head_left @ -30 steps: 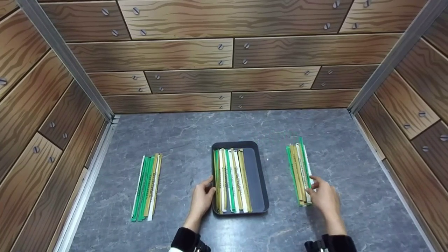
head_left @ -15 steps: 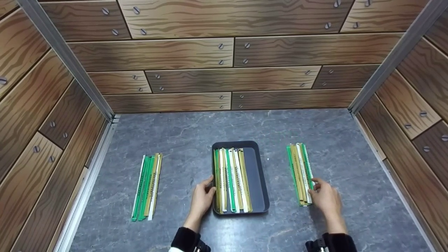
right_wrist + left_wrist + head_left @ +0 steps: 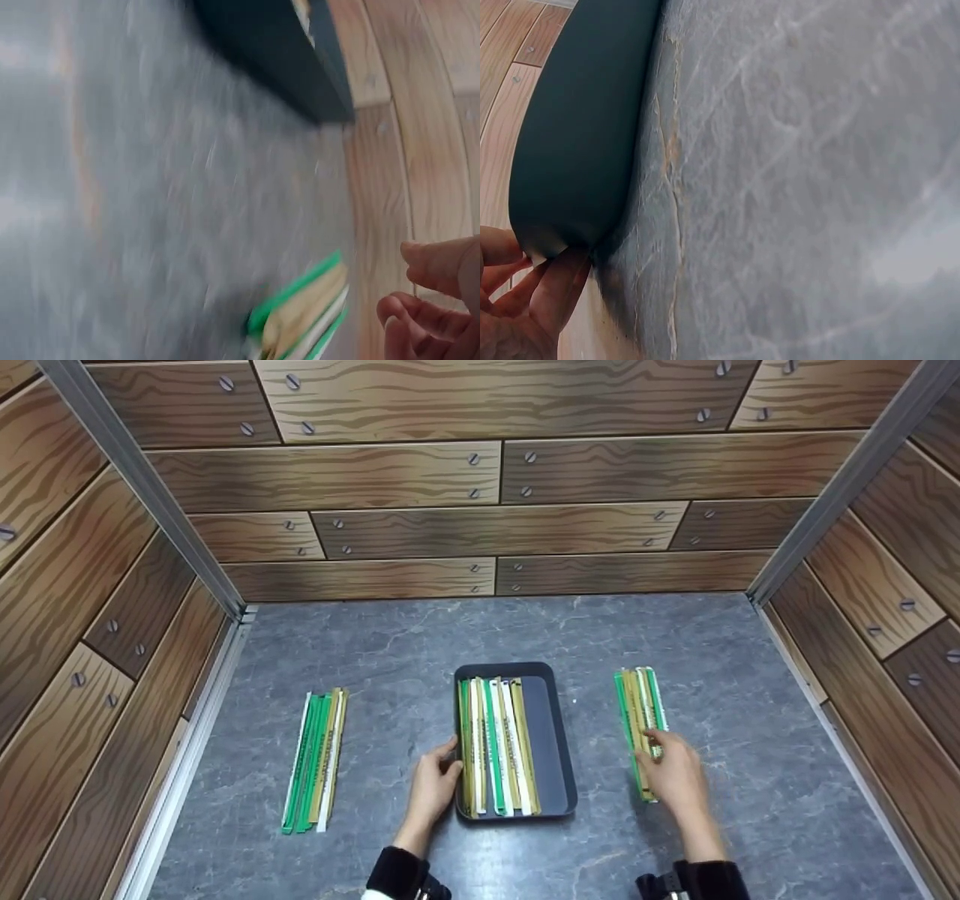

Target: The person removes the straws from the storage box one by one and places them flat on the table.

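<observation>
A dark grey tray (image 3: 559, 750) stands mid-surface, its left part filled with long, thin strip-like packets (image 3: 495, 750) in green, white and gold, some printed. My left hand (image 3: 435, 787) grips the tray's left wall between thumb and fingers; the left wrist view shows fingers (image 3: 559, 289) against the tray's dark side (image 3: 585, 135). Above the right-hand pile of similar packets (image 3: 637, 705), my right hand (image 3: 675, 772) hovers, covering its near part. Thumb and fingers stand apart in the right wrist view, where this hand (image 3: 442, 300) holds nothing and the packet pile (image 3: 304, 311) looks blurred.
Another pile of green, white and gold packets (image 3: 315, 761) lies on the grey marbled surface (image 3: 390, 660) to the left. Wood-patterned walls (image 3: 495, 532) enclose the back and both sides, with metal rails (image 3: 187, 742) along the edges.
A green packet that stuck out beyond the right pile's far end now lies level with the others. My right hand has let go and moved left over the pile. The left hand stays put.
</observation>
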Demonstrator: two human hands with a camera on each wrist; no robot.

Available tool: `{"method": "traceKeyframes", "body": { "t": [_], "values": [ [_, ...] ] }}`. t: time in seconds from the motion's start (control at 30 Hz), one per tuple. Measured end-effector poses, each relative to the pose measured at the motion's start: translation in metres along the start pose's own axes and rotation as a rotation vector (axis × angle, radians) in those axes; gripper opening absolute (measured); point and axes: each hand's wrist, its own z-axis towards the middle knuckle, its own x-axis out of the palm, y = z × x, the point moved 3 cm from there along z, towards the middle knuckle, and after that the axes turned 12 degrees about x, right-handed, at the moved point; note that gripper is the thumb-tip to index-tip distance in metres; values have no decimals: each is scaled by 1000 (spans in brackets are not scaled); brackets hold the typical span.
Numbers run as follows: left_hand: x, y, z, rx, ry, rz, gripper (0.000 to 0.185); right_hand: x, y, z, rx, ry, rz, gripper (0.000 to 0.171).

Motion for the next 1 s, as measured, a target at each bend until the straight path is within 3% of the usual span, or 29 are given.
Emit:
{"method": "traceKeyframes", "body": {
  "t": [0.13,0.2,0.43,0.6,0.73,1.0],
  "values": [
    [0,0,0,0,-7,2,42,21,31,-11,-156,11,39,37],
    [0,0,0,-1,-9,4,42,35,44,-18,-219,31,7,36],
    [0,0,-1,8,-8,11,42,80,75,-42,-334,234,-55,37],
    [0,-1,-1,21,-12,12,42,98,80,-47,-393,297,-86,34],
    [0,0,-1,7,-18,19,42,108,80,-49,-422,291,-135,32],
    [1,0,0,-22,-14,24,43,118,80,-50,-453,152,-185,25]
  ]
}}
